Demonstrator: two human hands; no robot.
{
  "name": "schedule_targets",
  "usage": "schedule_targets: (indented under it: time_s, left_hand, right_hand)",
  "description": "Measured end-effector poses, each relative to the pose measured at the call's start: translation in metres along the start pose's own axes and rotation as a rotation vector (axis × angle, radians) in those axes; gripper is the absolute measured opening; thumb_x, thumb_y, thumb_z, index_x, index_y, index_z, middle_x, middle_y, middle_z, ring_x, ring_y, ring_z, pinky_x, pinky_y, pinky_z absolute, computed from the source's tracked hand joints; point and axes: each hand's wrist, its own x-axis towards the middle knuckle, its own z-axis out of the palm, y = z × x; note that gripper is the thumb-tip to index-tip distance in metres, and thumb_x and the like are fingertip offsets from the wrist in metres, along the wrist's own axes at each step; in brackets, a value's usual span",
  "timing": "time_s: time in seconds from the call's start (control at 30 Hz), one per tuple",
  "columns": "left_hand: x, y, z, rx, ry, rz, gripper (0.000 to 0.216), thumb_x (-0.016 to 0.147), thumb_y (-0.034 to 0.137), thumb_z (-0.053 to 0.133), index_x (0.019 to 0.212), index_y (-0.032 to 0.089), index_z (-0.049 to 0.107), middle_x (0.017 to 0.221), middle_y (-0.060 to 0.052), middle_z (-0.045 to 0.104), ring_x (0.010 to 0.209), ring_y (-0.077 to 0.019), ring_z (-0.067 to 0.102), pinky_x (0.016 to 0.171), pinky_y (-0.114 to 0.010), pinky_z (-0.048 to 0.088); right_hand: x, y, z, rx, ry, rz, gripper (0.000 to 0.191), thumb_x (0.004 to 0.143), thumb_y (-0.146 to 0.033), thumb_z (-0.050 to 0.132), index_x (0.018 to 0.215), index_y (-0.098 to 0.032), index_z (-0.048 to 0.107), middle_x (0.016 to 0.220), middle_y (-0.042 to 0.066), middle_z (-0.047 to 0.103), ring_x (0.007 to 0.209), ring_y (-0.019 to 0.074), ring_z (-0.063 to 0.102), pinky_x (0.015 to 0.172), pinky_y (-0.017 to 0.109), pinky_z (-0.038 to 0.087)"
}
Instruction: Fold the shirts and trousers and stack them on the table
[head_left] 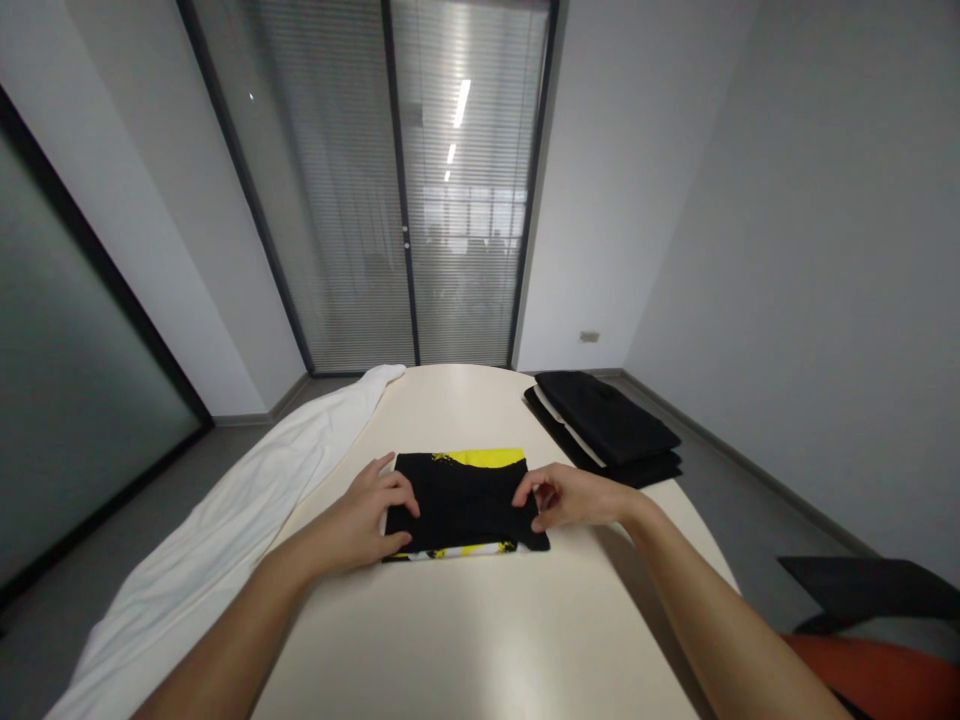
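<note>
1. Specimen: folded black cloth [459,498], with a yellow strip [491,458] on its far edge and a yellow, white and black patterned strip along the near edge. Lies flat on the pale table [472,640], directly between the two hands.
2. Handling (judged): light, soft and limp; not fragile. Layers probably slide over one another, so the fold could loosen if lifted by one layer only.
3. Hold points (judged): both short sides, all layers together, thumb beneath and fingers on top; the near right corner, which juts out, needs gathering in.
4. Left hand [373,515]: at the cloth's left side, fingers parted and slightly bent, fingertips on the top, thumb at the near left corner. Not closed.
5. Right hand [571,494]: at the right side, fingers curled, fingertips and thumb touching the cloth. Cannot tell whether a layer is pinched.
6. Surroundings: white fabric [247,510] along the left table edge; black folded stack [609,418] beyond the right hand.
</note>
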Motion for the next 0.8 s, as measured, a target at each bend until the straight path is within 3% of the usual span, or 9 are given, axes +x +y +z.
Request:
schedule_targets:
  time_s: [0.07, 0.2, 0.33, 0.43, 0.6, 0.7, 0.8]
  left_hand:
    - [0.002, 0.008, 0.001, 0.024, 0.047, 0.059, 0.018, 0.079, 0.026, 0.071, 0.097, 0.027, 0.069, 0.116, -0.006, 0.063, 0.138, -0.0327, 0.034, 0.116, -0.05, 0.026]
    - [0.007, 0.023, 0.006, 0.037, 0.018, 0.1, 0.027, 0.079, 0.031, 0.074, 0.104, 0.025, 0.066, 0.111, -0.006, 0.062, 0.108, -0.0255, 0.055, 0.097, -0.04, 0.044]
    - [0.01, 0.026, 0.012, 0.062, -0.007, 0.117, 0.006, 0.086, 0.023, 0.062, 0.09, 0.023, 0.067, 0.098, -0.004, 0.063, 0.094, -0.0207, 0.056, 0.086, -0.033, 0.045]
    - [0.01, 0.025, 0.015, 0.067, -0.01, 0.125, 0.012, 0.089, 0.021, 0.056, 0.084, 0.022, 0.067, 0.097, -0.005, 0.063, 0.093, -0.0197, 0.056, 0.084, -0.032, 0.045]
    - [0.009, 0.025, 0.013, 0.069, -0.059, 0.085, 0.015, 0.082, 0.02, 0.065, 0.096, 0.024, 0.067, 0.102, -0.003, 0.062, 0.097, -0.0209, 0.057, 0.086, -0.032, 0.044]
    - [0.007, 0.027, 0.011, 0.073, -0.098, 0.088, 0.015, 0.077, 0.023, 0.071, 0.092, 0.024, 0.069, 0.101, -0.003, 0.063, 0.096, -0.0214, 0.057, 0.085, -0.032, 0.043]
    - [0.007, 0.03, 0.01, 0.059, -0.122, 0.105, 0.01, 0.076, 0.028, 0.073, 0.084, 0.024, 0.069, 0.091, -0.002, 0.065, 0.092, -0.0215, 0.057, 0.081, -0.031, 0.043]
  right_hand:
    - [-0.003, -0.005, -0.001, -0.064, 0.036, -0.02, 0.04, 0.067, -0.039, 0.081, 0.101, -0.018, 0.076, 0.071, 0.0, 0.067, 0.066, 0.0152, 0.059, 0.06, 0.025, 0.044]
    - [-0.003, -0.014, 0.001, -0.305, 0.23, -0.138, 0.021, 0.081, -0.04, 0.071, 0.089, -0.022, 0.078, 0.081, 0.004, 0.07, 0.074, 0.0176, 0.06, 0.068, 0.029, 0.046]
    - [0.005, -0.02, 0.01, -0.418, 0.378, -0.334, 0.026, 0.085, -0.043, 0.069, 0.101, -0.024, 0.075, 0.096, 0.007, 0.069, 0.095, 0.0238, 0.06, 0.088, 0.037, 0.047]
    - [0.009, -0.019, 0.018, -0.48, 0.331, -0.402, 0.044, 0.079, -0.046, 0.075, 0.119, -0.029, 0.07, 0.119, 0.009, 0.063, 0.117, 0.0285, 0.052, 0.104, 0.044, 0.039]
    - [0.011, -0.011, 0.024, -0.494, 0.225, -0.279, 0.081, 0.07, -0.053, 0.081, 0.143, -0.033, 0.052, 0.145, 0.011, 0.048, 0.136, 0.0343, 0.037, 0.113, 0.053, 0.025]
    - [0.01, -0.011, 0.024, -0.504, 0.206, -0.25, 0.076, 0.068, -0.057, 0.082, 0.136, -0.034, 0.059, 0.145, 0.011, 0.049, 0.136, 0.0355, 0.039, 0.114, 0.054, 0.021]
    - [0.011, -0.013, 0.022, -0.495, 0.234, -0.272, 0.046, 0.081, -0.057, 0.07, 0.12, -0.032, 0.07, 0.131, 0.008, 0.061, 0.126, 0.032, 0.05, 0.112, 0.052, 0.026]
